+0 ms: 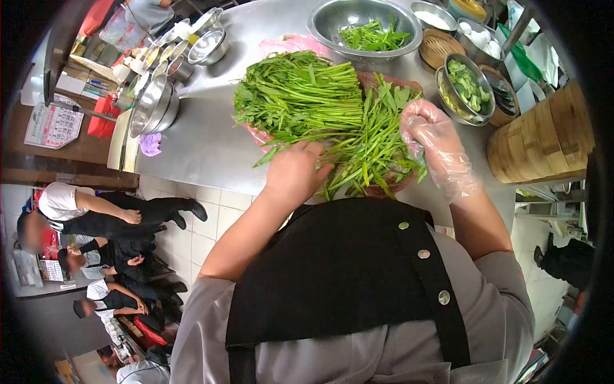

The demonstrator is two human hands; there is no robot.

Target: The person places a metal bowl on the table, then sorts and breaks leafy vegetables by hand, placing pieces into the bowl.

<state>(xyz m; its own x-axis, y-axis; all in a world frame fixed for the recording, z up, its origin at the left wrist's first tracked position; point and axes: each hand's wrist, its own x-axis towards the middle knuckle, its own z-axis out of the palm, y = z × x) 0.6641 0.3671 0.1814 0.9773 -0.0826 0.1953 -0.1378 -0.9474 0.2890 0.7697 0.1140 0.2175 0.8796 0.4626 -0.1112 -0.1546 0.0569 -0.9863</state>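
Observation:
A large heap of long-stemmed leafy greens (300, 96) lies on the steel table, with looser stems (377, 141) spread to its right over a reddish tray or bag. My left hand (295, 169), bare, is at the near edge of the heap, thumb and fingers curled round some of the greens; its fingertips are partly hidden among the leaves. In a clear plastic glove, my right hand (438, 144) is closed at the right side of the loose stems. Whatever sits inside its curled fingers is hidden.
Beyond the heap stands a steel bowl (318, 32) with cut greens. At right are a bowl of cut green vegetables (470, 89) and stacked bamboo steamers (543, 137). Metal bowls (153, 109) line the left side. Several people stand at left; another person's legs show at right.

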